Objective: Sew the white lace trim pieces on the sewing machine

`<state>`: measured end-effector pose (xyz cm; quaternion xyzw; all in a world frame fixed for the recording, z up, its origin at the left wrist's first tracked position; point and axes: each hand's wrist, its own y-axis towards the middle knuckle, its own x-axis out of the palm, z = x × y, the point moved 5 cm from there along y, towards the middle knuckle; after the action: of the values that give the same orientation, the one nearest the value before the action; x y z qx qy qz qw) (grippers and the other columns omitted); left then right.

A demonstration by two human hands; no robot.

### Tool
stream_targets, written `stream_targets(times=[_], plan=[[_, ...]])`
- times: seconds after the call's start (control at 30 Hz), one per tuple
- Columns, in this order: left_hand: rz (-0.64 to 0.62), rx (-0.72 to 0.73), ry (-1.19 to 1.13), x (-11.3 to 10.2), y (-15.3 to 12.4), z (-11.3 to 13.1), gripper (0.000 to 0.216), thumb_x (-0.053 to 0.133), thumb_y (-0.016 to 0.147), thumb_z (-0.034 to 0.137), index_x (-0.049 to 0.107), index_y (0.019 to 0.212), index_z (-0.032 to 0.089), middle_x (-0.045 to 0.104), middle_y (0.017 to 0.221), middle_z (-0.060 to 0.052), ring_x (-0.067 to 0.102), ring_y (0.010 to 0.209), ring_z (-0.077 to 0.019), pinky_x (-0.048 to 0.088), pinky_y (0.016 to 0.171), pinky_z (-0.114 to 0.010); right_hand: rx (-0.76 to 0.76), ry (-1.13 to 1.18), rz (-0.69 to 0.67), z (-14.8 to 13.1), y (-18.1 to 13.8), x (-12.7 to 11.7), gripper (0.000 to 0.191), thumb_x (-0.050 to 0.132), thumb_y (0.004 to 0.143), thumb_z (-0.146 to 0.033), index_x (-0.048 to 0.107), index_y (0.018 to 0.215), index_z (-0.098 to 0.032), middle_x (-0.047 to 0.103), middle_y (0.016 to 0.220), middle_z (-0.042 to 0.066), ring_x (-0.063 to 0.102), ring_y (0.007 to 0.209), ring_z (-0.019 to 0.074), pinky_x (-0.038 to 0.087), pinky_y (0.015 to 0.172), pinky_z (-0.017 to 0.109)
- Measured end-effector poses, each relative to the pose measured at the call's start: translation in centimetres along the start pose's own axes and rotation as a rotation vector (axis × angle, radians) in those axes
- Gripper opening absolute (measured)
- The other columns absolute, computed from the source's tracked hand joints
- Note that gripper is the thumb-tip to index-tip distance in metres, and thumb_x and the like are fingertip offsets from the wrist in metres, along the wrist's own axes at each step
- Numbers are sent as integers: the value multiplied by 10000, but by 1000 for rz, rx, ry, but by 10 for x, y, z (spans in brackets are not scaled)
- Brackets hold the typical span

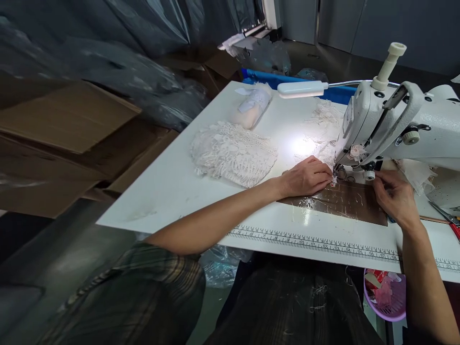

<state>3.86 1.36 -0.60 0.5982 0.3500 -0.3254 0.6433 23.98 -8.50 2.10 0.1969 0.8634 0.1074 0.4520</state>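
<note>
A white sewing machine stands on the white table at the right. My left hand rests on the table with its fingers pinched on a small piece of white lace right at the needle. My right hand lies on the shiny brown plate just right of the needle, fingers curled together near the presser foot; what they hold is hidden. More white lace trails behind the machine.
A pile of white lace and a wrapped bundle lie on the table's left part. A lamp lights the needle area. Scissors sit far right. A ruler strip runs along the front edge. A purple basket hangs below. Cardboard boxes stand left.
</note>
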Motion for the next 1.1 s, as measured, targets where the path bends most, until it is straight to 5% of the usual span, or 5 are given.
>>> stream_targets(times=[0.2, 0.37, 0.47, 0.67, 1.1], plan=[[-128, 8, -85, 7, 1, 0, 325, 335, 1038, 134, 658, 1008, 136, 704, 995, -118, 636, 896, -156, 542, 813, -310, -52, -394, -162, 26, -34, -15, 523, 435, 920, -584, 737, 1002, -165, 683, 859, 146, 633, 709, 261, 505, 626, 391], [-83, -97, -308, 9, 2, -3, 300, 380, 973, 84, 673, 953, 146, 720, 991, -108, 650, 926, -154, 560, 815, -296, -154, -488, -30, 21, -51, -13, 406, 386, 968, -417, 708, 911, -176, 659, 938, 153, 614, 732, 236, 474, 580, 351], [-34, -268, -435, 8, 4, -9, 163, 516, 929, 155, 673, 965, 130, 735, 966, -90, 676, 892, -149, 568, 812, -303, -178, -363, 62, 5, -49, -9, 355, 426, 958, -442, 635, 808, -198, 645, 924, 134, 615, 756, 219, 486, 613, 342], [-62, -617, -648, 10, 5, -30, 279, 668, 851, 273, 572, 1077, 139, 752, 900, -54, 710, 840, -157, 545, 746, -283, -28, -88, -270, -14, -26, 29, 396, 383, 951, -563, 531, 953, -196, 640, 675, 43, 566, 529, 184, 427, 524, 304], [-105, -562, -975, 27, 2, -52, 337, 596, 858, 253, 471, 1147, 133, 743, 921, -96, 703, 795, -154, 529, 669, -265, -21, -452, -268, -24, 9, 70, 574, 251, 988, -604, 668, 961, -210, 606, 590, 48, 480, 456, 184, 242, 498, 291]])
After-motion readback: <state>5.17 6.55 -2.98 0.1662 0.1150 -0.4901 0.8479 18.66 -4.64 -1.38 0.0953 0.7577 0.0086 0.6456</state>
